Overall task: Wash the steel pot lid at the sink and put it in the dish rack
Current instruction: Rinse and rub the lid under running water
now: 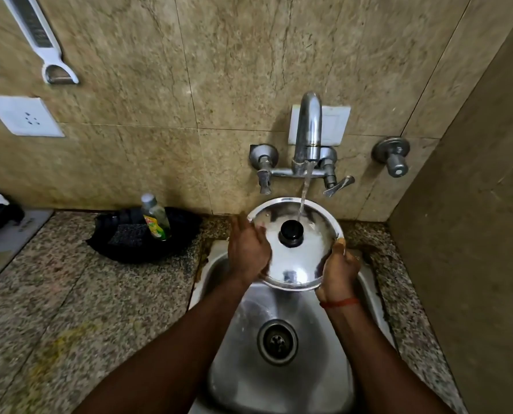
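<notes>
Both hands tilt lid [304, 255], knob [291, 233] camera-facing.

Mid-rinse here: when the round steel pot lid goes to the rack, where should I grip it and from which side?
Probably take the round steel pot lid by its black knob, coming from the near, top side. The lid is tilted with the knob facing the camera and clear of both hands; the rim is thin, wet and already taken by the left hand and right hand.
</notes>
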